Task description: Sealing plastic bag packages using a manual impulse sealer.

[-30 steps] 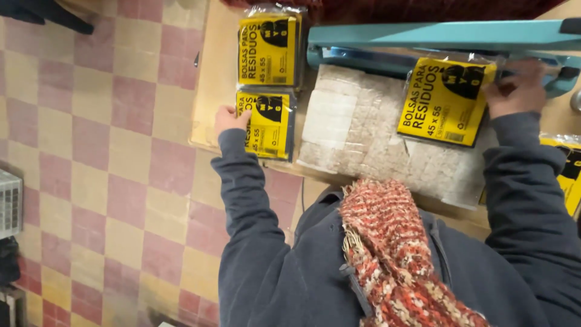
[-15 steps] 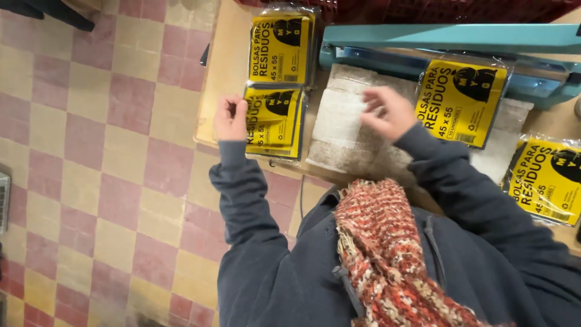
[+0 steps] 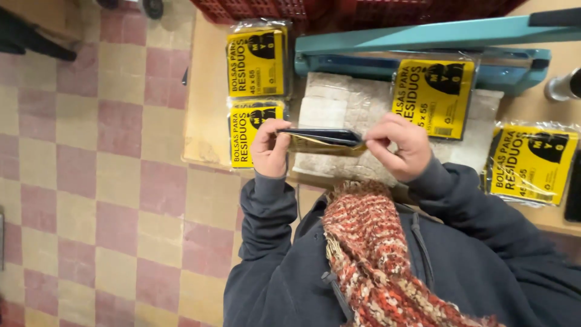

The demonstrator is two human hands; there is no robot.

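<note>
My left hand [image 3: 270, 146] and my right hand [image 3: 401, 145] hold one flat yellow-and-black bag packet [image 3: 321, 140] between them, edge-on and level above the table's near edge. Each hand pinches one end of it. Just left of my left hand lies another yellow packet [image 3: 244, 138], with a second one [image 3: 256, 62] beyond it. A further packet [image 3: 434, 95] rests on the grey mat [image 3: 339, 106] under the teal sealer's arm. One more packet [image 3: 532, 163] lies to the right of my right sleeve.
A teal heat sealer [image 3: 423, 48] spans the back of the wooden table [image 3: 206, 115]. A red crate [image 3: 339, 9] stands behind it. A metal cylinder [image 3: 561, 86] is at the far right. Checkered floor tiles [image 3: 97, 181] lie to the left. My red knitted scarf [image 3: 375, 254] hangs below.
My right hand has come across from the packet at the sealer to the middle. Both hands have lifted one packet off the left pile and now hold it edge-on.
</note>
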